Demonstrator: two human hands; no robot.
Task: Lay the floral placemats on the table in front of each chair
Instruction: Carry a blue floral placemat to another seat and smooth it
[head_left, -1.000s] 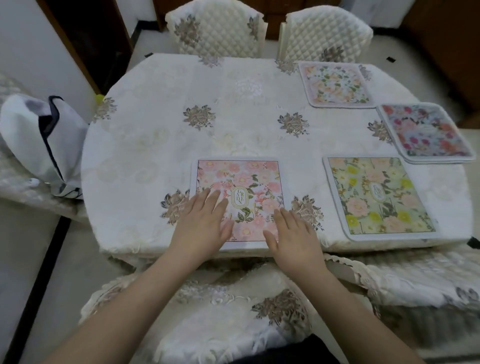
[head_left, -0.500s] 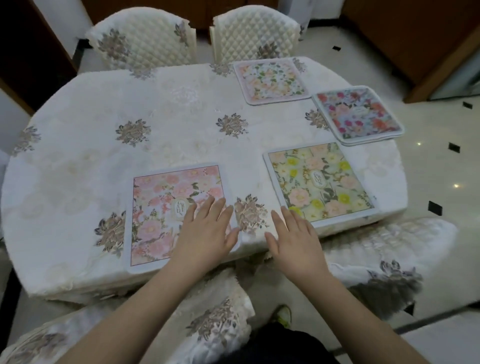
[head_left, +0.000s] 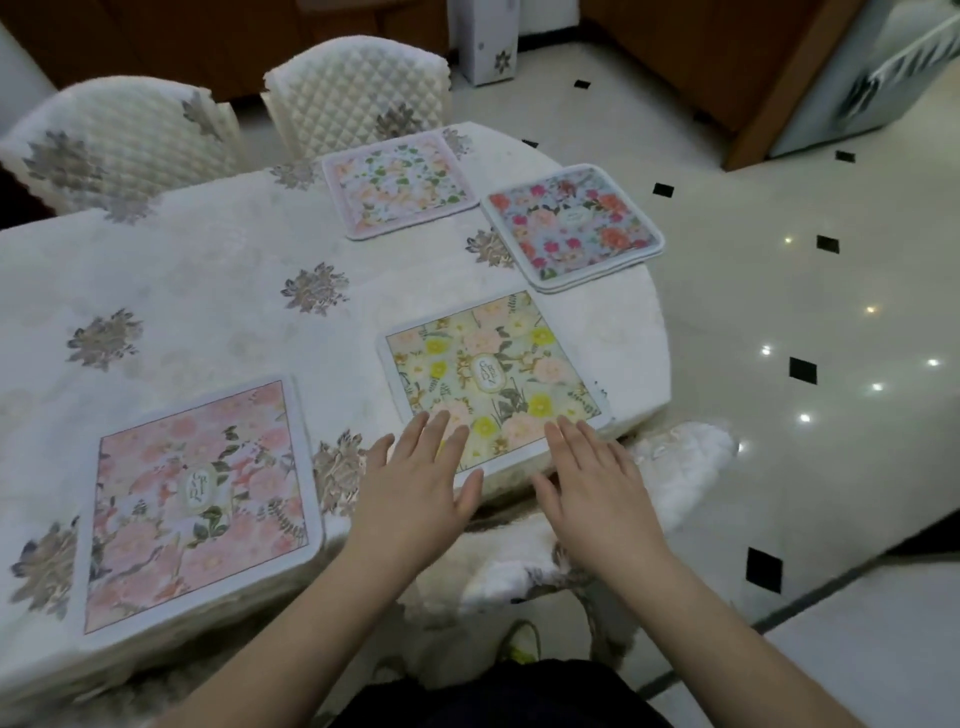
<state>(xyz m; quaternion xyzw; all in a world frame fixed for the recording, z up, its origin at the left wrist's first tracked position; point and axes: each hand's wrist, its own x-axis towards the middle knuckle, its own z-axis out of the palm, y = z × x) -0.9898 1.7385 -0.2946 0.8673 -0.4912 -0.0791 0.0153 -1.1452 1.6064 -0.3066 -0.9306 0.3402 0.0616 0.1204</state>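
We see both hands, left hand (head_left: 415, 488) & right hand (head_left: 597, 483), fingers spread flat at yellow placemat's (head_left: 493, 374) near edge on desk (head_left: 208, 291).

The table (head_left: 218, 291) — cream floral cloth — bears four floral placemats (head_left: 491, 376), well apart.

Dim soft light, floor (head_left: 831, 322) glare, blurred edges.

both hands, left hand (head_left: 415, 483) and right hand (head_left: 597, 478), moved from the pink placemat (head_left: 202, 499) to the yellow placemat (head_left: 488, 374).
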